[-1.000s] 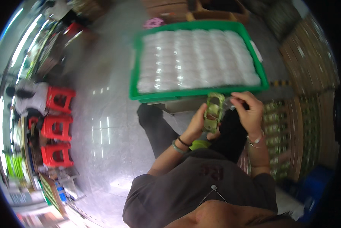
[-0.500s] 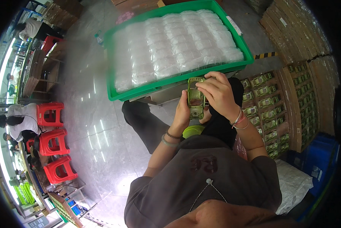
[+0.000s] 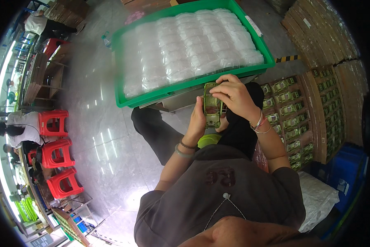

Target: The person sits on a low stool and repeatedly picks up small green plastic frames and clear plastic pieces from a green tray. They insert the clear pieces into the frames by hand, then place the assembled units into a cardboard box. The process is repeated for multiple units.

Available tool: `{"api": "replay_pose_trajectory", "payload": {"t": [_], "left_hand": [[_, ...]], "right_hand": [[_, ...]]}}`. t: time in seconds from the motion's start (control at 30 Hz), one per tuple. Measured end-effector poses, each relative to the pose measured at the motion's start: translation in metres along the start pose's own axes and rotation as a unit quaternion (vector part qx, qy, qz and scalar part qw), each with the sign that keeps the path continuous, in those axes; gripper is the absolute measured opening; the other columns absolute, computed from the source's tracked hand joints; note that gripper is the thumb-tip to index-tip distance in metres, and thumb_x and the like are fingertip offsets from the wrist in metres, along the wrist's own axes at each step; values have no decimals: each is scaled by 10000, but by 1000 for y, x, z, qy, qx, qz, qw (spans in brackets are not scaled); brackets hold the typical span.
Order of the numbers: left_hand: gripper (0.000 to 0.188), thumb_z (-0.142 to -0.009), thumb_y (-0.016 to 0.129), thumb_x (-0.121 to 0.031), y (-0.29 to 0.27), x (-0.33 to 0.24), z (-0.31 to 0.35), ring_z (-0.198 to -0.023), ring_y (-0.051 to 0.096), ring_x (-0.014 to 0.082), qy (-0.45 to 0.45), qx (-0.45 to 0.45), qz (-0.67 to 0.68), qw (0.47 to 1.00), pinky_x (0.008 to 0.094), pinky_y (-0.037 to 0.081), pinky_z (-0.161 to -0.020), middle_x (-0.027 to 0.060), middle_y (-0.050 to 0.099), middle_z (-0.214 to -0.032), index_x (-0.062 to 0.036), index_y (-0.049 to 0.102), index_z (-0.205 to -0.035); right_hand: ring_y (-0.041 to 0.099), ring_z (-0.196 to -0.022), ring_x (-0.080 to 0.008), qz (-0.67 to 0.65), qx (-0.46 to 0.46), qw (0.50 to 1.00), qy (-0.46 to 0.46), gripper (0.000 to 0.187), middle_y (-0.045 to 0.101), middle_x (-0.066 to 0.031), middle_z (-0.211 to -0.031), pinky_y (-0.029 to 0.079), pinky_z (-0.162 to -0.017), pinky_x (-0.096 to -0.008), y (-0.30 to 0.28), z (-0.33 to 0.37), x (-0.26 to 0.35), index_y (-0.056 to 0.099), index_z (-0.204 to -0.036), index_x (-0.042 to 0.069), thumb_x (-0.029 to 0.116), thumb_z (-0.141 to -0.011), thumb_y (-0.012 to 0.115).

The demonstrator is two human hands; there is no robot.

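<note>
I've got both hands up in front of my chest, above my knees, w/ a small green toy car (image 3: 212,106) between them, just near of the green tray's (image 3: 123,101) near rim. Left hand (image 3: 197,123) cups the car from below and the left side, fingers wrapped round its body, so it sits steady and long-ways, pointing far-to-near. Right hand (image 3: 233,95) comes over the top from the right, fingers curled together and pinching at the car's far end, prob. working a small part there; can't tell exactly what the fingertips press on. Held high and close like this I can see the detail. Car looks like hard moulded plastic, olive-green w/ a paler window area, boxy and rounded at the corners. The tray is rigid plastic, shallow, packed w/ rows of clear, soft, puffy bags (image 3: 189,45), glossy and blurred. On the right, brown cardboard boxes (image 3: 312,111) lie open w/ rows of similar green cars packed in a grid, close enough to reach. Floor (image 3: 94,136) is grey, polished, reflective. Far left, red plastic stools (image 3: 55,152), and another person seated.
</note>
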State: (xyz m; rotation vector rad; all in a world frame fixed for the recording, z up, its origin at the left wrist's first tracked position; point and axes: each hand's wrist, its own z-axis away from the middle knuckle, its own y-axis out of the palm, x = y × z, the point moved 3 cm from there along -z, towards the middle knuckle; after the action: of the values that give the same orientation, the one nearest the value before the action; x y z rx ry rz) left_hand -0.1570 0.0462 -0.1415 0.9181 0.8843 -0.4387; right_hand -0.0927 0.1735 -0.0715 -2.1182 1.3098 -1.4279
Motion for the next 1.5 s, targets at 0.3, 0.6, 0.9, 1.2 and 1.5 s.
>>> {"api": "replay_pose_trajectory", "payload": {"t": [0.3,0.6,0.9,1.2,1.5], "left_hand": [[568,-1000,187,-489,-5,6,-1,-773,651,205,-9,-36,-48,998,301,530,-673,132,628,-939,-41,480,-1188],[444,-1006,329,-395,-7,9,-5,-749,593,147,37,-62,-81,994,284,494,-681,90,618,-906,-13,530,-1107],[183,-953,514,-170,-18,16,-16,-659,539,156,182,-135,-336,914,328,455,-606,139,570,-707,7,502,-910],[63,-911,528,-53,-4,-7,0,-645,524,281,362,-190,-353,841,351,430,-601,162,535,-761,8,519,-897],[65,-911,513,-47,8,-14,0,-622,527,260,390,-153,-373,828,346,430,-578,151,527,-739,13,524,-889]], "right_hand": [[540,-1002,-271,84,-72,994,-12,109,614,-99,-936,440,-861,-384,17,9,4,654,-871,28,59,-767,644],[512,-1069,-316,158,-54,986,17,252,534,-142,-1117,439,-906,-408,28,13,2,619,-953,24,16,-701,618],[515,-1042,-322,147,-74,986,31,301,534,-104,-1140,452,-883,-400,33,19,19,601,-1016,43,-17,-721,595],[593,-847,-177,-236,-137,920,280,162,632,-103,-938,475,-719,-309,71,51,-9,601,-1004,-9,116,-902,588],[551,-714,-115,-250,-236,913,219,142,638,-57,-814,454,-646,-273,68,49,-4,602,-970,-14,110,-905,582]]}}
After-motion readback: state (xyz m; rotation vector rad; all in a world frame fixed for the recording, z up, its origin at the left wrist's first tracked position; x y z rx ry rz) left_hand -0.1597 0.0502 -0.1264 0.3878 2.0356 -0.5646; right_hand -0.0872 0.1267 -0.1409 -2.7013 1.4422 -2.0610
